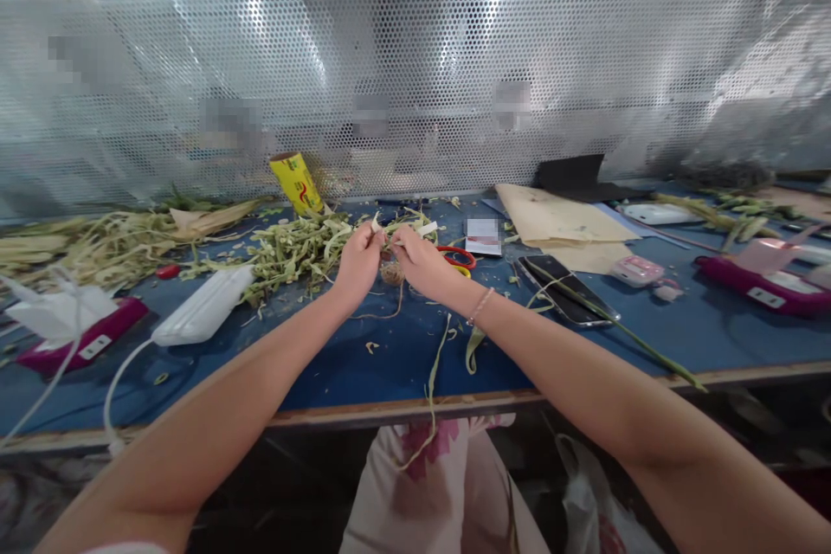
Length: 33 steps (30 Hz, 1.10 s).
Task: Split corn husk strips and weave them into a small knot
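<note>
My left hand [359,264] and my right hand [416,261] meet over the table, fingertips pinched together. Between them is a small pale plant strip [375,225]; its exact shape is mostly hidden by the fingers. A whitish end [428,228] pokes out by my right hand. Just below the fingers lies a small ball of brown twine [392,273], its loose end trailing over the blue top. Scissors with red and yellow handles [460,258] lie partly behind my right wrist. To the left, close by, spreads a heap of curled green-yellow plant pieces [292,247].
A yellow tube [297,183] leans against the perforated metal screen [415,61]. Left are a white power bank [204,307] and a magenta tissue holder [84,338]. Right are a phone [568,290], brown paper [558,221] and another magenta holder [759,286]. Loose strips [434,372] overhang the front edge.
</note>
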Motion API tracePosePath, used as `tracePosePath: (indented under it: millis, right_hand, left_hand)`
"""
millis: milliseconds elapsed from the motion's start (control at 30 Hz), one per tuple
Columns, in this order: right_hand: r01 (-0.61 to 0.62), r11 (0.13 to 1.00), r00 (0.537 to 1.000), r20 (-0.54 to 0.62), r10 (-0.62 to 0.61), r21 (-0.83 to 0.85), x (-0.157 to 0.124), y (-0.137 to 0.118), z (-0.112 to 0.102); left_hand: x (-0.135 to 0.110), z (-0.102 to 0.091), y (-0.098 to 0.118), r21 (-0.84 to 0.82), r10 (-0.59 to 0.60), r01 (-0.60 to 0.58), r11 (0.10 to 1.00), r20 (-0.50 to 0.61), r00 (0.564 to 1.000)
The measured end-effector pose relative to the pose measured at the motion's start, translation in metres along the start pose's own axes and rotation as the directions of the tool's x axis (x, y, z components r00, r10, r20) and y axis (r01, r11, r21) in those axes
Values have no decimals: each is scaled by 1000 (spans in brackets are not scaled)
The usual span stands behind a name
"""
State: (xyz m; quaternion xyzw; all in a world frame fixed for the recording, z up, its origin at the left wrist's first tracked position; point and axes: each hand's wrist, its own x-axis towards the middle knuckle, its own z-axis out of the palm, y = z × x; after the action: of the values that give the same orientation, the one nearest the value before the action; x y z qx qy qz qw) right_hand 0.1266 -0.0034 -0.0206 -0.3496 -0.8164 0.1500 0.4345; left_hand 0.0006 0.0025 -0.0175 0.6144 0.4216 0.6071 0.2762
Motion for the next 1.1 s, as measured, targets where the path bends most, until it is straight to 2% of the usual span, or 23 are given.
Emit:
tracePosePath:
  millis: [100,300,533,767,933,1100]
  right_hand:
    - [-7,998,999,-35,9,55,1,-2,1]
    - [-12,994,998,-65,19,108,1,-10,-2]
    - [54,997,998,-48,-51,63,-2,-11,-3]
    - [-21,993,992,-119,35,118,1,-8,-6]
    - [-83,983,982,-154,109,166,4,-5,-5]
    - [-86,975,970,-204,129,206,4,-1,-4]
  left_hand:
    - [-3,-1,4,47,5,-6,999,24,1000]
    - [-9,2,15,64,38,-35,997,-49,998]
    - [-4,6,4,-84,-42,35,996,-82,996]
    - [-11,3,21,148,53,-44,988,-54,997]
    - [-13,5,19,188,44,-39,981,-26,999]
    - [-13,7,15,188,33,-33,982,3,999]
